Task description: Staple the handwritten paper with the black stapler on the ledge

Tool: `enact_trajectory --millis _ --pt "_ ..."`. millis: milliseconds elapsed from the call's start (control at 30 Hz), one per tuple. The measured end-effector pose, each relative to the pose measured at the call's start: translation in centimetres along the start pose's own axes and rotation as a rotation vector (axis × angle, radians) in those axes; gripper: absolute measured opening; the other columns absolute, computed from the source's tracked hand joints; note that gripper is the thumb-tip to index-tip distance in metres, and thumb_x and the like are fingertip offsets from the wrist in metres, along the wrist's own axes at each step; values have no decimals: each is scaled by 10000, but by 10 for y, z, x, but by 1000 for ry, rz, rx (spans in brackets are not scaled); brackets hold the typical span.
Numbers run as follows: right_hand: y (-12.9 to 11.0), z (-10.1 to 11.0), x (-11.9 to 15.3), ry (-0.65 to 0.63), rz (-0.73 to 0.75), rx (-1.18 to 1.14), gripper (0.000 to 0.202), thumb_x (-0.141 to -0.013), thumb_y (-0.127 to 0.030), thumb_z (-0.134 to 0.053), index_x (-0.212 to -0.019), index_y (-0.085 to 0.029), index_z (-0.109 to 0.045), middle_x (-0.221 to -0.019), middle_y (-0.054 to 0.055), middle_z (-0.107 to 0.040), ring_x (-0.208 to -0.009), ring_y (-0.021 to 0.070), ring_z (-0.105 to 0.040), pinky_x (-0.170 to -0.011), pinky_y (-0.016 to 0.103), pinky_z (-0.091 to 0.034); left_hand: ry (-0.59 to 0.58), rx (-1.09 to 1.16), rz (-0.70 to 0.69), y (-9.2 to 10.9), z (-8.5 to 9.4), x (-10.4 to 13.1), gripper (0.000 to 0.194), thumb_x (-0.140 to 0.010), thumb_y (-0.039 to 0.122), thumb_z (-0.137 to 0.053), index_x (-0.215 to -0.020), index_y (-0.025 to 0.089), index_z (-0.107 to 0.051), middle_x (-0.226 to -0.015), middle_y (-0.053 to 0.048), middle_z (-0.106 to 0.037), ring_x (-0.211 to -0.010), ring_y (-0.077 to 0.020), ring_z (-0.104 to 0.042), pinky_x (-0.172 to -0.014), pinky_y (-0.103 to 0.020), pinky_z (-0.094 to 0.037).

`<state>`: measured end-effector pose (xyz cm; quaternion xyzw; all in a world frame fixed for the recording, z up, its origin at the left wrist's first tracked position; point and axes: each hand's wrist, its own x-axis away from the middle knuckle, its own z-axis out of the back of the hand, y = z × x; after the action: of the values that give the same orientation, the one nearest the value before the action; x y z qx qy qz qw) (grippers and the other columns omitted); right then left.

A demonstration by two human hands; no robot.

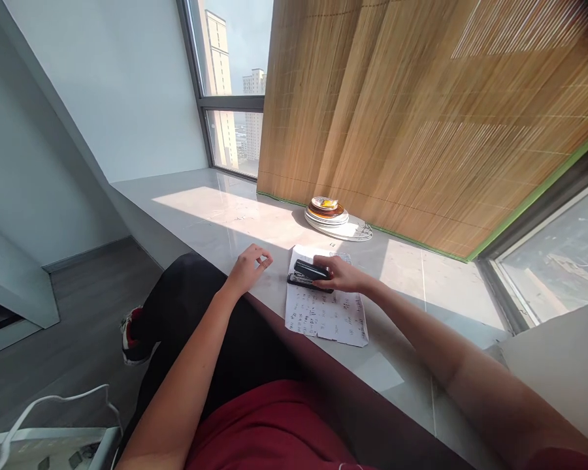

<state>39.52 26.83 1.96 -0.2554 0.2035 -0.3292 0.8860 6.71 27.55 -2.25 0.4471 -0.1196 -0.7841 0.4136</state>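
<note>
My right hand [340, 274] grips a black stapler [310, 270] from its right end, thumb on the near side and fingers on the far side. The stapler lies across a sheet of white paper [327, 320] covered in rows of handwriting. Its upper arm is raised a little from the base at the left end. My left hand [251, 266] hovers by the ledge's near edge, left of the paper. Its fingers are loosely bent, with a gap by the thumb, and I see nothing held in them.
A stack of plates [326, 219] with a small yellow item on top stands at the back of the tiled ledge [200, 202]. Behind it hangs a bamboo blind [396, 117] over the window. A white cable [53, 398] runs at the lower left.
</note>
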Motion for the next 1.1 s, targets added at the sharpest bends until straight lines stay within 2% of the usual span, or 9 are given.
enact_trajectory --millis 133,200,300,367,433,567,667,933,1100 --pt "24 24 10 -62 -69 -40 379 -856 -515 -777 -820 -228 -532 -795 -28 -552 -734 159 -504 -661 290 -414 -9 16 0 1 0 1 156 -1039 318 -647 -970 208 -735 -1051 -59 -670 -820 -176 -634 -809 -326 -544" --pt "35 28 14 -57 -86 -106 461 -914 -657 -681 -807 -222 -572 -789 -3 -584 -730 173 -534 -659 307 -445 4 21 1 1 1 1 173 -1044 324 -637 -965 208 -737 -1040 -61 -669 -820 -178 -631 -799 -327 -542" --pt "54 23 14 265 -139 -125 630 -1035 -747 -351 -834 -222 -636 -873 81 -682 -813 234 -641 -723 375 -532 27 26 7 0 1 0 186 -1047 322 -625 -953 209 -739 -1023 -62 -673 -820 -181 -629 -773 -326 -532" --pt "70 14 11 556 -167 68 599 -1043 -712 -349 -920 -227 -680 -1075 145 -729 -1030 306 -687 -900 474 -575 44 34 12 0 2 0 193 -1047 314 -616 -943 212 -743 -1014 -61 -677 -817 -182 -629 -731 -317 -513" --pt "85 5 5 631 -184 297 518 -1025 -648 -438 -1101 -217 -715 -1356 198 -679 -1309 372 -619 -1101 564 -519 65 47 24 1 2 -1 215 -1050 319 -602 -933 216 -750 -1008 -62 -682 -812 -182 -629 -675 -307 -482" --pt "103 -6 -15 289 -382 496 598 -1055 -486 -378 -1513 -149 -564 -1684 212 -441 -1612 372 -350 -1288 593 -353 140 77 44 3 5 -2 265 -1054 339 -580 -902 220 -761 -992 -59 -685 -794 -177 -622 -628 -304 -440" --pt "98 -10 -48 34 -465 535 609 -1080 -395 -346 -1625 -138 -438 -1757 179 -337 -1658 335 -262 -1335 577 -260 229 99 68 3 9 -3 302 -1053 363 -567 -862 217 -750 -954 -54 -672 -782 -177 -620 -642 -307 -449" --pt "55 -62 -179 -53 -247 480 548 -1111 -408 -336 -1609 -202 -439 -1785 113 -294 -1670 297 -223 -1350 540 -216 555 163 242 -8 21 -1 303 -1025 354 -543 -792 212 -676 -857 -29 -627 -725 -164 -602 -697 -298 -489" --pt "47 -79 -209 -26 -169 411 579 -1105 -410 -386 -1630 -165 -389 -1794 144 -255 -1675 345 -186 -1340 584 -224 583 201 351 -16 19 1 289 -1004 342 -545 -761 221 -643 -749 -9 -614 -690 -169 -599 -688 -296 -501"
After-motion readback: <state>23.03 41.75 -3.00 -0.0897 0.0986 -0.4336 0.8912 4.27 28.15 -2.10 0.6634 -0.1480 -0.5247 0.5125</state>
